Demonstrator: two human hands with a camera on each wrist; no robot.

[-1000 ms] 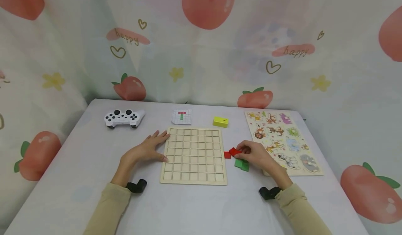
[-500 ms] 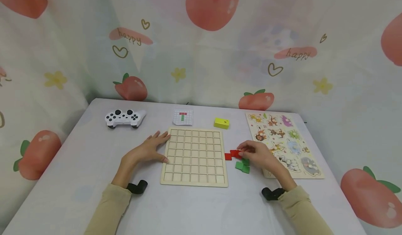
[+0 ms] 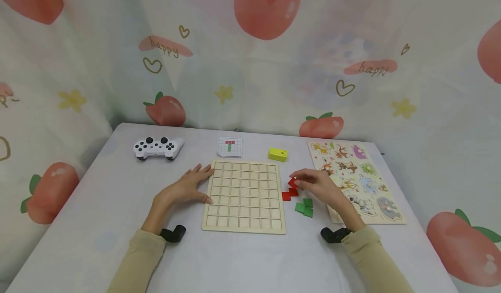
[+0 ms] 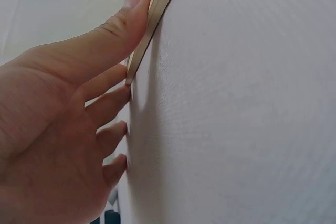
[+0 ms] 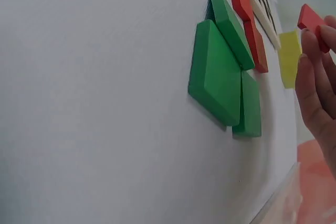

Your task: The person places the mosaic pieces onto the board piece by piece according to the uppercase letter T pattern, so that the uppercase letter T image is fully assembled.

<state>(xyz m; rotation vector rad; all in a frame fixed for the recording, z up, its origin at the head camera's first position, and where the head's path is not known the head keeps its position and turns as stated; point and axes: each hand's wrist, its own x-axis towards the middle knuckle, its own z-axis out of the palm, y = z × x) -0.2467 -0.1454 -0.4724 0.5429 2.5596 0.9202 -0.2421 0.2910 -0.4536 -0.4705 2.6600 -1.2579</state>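
A wooden grid board (image 3: 244, 197) with bare square cells lies in the middle of the table. My left hand (image 3: 185, 188) rests at its left side, fingers spread and thumb on the rim; the left wrist view shows the thumb (image 4: 121, 27) over the board's edge. Right of the board, my right hand (image 3: 318, 186) pinches a red square tile (image 5: 311, 20) between thumb and fingers, raised off the table. Two more red tiles (image 3: 286, 196) lie below it against the board's right edge. Three green tiles (image 3: 304, 208) sit in a cluster nearer me, some leaning on each other.
Behind the board lie a gridded card (image 3: 230, 147) with a red and green T and a yellow block (image 3: 278, 154). A white game controller (image 3: 157, 148) is at the back left. On the right, an animal puzzle board (image 3: 360, 184) lies partly under my right forearm.
My right hand has lifted one red tile from the red and green pile and moved slightly up and left with it. My left hand has stayed on the board's edge.
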